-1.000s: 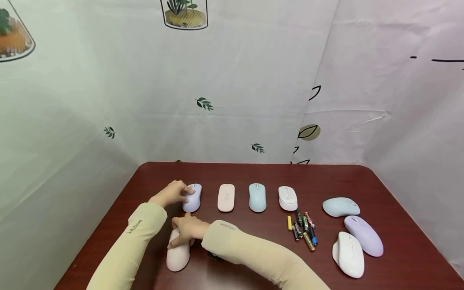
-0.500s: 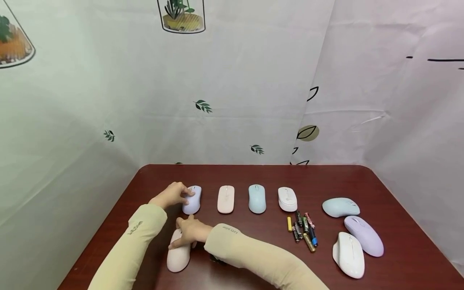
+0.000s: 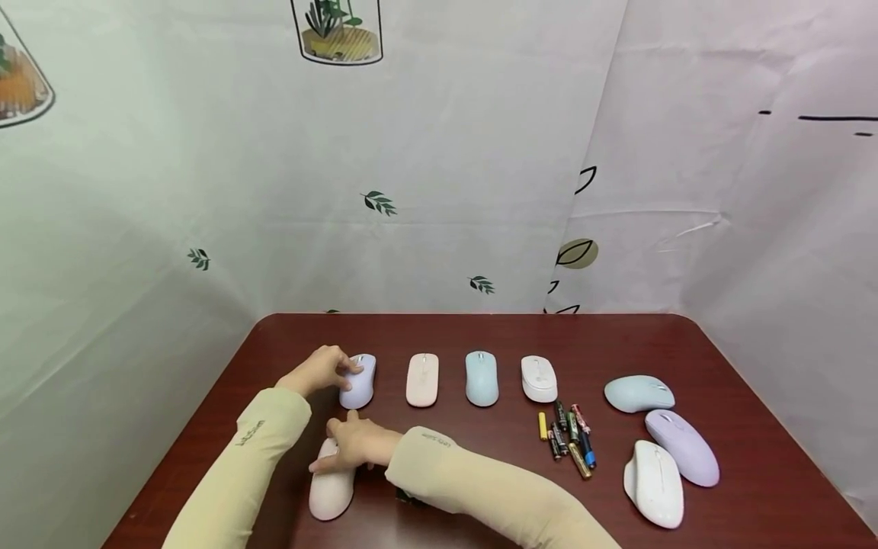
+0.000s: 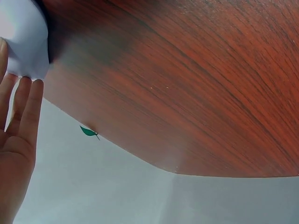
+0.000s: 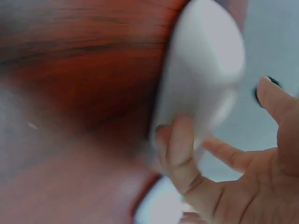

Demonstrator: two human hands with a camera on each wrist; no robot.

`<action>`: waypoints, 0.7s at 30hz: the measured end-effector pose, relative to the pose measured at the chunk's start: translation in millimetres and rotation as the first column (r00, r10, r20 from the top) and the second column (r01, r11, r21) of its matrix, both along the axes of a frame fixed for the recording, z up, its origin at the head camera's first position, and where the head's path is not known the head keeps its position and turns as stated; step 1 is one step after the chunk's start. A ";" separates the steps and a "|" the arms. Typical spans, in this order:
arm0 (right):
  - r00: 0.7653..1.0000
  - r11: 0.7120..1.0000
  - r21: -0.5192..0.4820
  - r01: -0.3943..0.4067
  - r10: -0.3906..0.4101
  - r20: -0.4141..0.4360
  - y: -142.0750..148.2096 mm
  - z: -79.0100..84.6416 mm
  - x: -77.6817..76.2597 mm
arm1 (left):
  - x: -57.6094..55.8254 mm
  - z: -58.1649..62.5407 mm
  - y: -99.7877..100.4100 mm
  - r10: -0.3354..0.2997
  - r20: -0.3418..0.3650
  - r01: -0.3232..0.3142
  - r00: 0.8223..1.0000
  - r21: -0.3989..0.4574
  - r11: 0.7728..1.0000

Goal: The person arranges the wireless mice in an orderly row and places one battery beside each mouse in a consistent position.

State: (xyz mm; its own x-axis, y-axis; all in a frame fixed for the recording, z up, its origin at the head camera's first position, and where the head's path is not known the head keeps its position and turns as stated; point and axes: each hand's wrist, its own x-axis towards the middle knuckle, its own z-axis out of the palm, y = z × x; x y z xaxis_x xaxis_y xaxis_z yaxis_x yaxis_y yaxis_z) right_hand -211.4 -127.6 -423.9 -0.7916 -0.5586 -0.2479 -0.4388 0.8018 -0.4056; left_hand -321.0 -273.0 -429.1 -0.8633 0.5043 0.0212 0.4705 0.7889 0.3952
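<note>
In the head view, my left hand [image 3: 320,371] holds a lavender computer mouse [image 3: 362,385] at the left end of a row of mice. The left wrist view shows fingertips against the edge of that lavender mouse [image 4: 25,35]. Nearer the front, my right hand [image 3: 358,442] is over a pale pink mouse [image 3: 331,492] with its fingers spread. From the right wrist, the thumb stands apart from this mouse [image 5: 205,51], while bent fingers are at its side. The right hand hides its front end.
Pink [image 3: 422,381], light blue [image 3: 482,380] and white [image 3: 539,380] mice continue the row on the brown table [image 3: 439,335]. Several batteries [image 3: 571,438] lie right of centre. At the right are another light blue mouse [image 3: 639,393], a lavender mouse [image 3: 684,448] and a white mouse [image 3: 655,486].
The right thumb has moved from over the pale pink mouse out past its left side. The left hand stays on the lavender mouse. The head view has shifted slightly.
</note>
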 end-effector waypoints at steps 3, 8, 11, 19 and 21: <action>0.995 0.997 0.051 -0.060 0.064 -0.082 5.6 11.1 0.7 | 0.1 -1.1 -0.6 -0.013 -0.021 0.013 1.000 -0.006 1.000; 0.983 0.987 0.077 -0.140 0.148 -0.110 24.0 25.9 2.0 | 1.6 -1.4 0.8 -0.015 -0.045 0.016 0.999 0.005 1.000; 0.975 0.981 0.050 -0.187 0.192 -0.116 39.1 31.4 2.4 | 2.5 -1.8 1.9 -0.015 -0.053 0.015 0.998 -0.001 1.000; 0.968 0.979 -0.072 -0.191 0.176 -0.178 79.8 47.2 2.1 | 8.0 -5.1 1.2 -0.008 -0.062 0.007 0.998 -0.015 1.000; 0.971 0.979 -0.102 -0.176 0.155 -0.184 89.8 50.4 2.2 | 9.4 -5.5 0.8 -0.006 -0.072 0.006 0.997 -0.008 1.000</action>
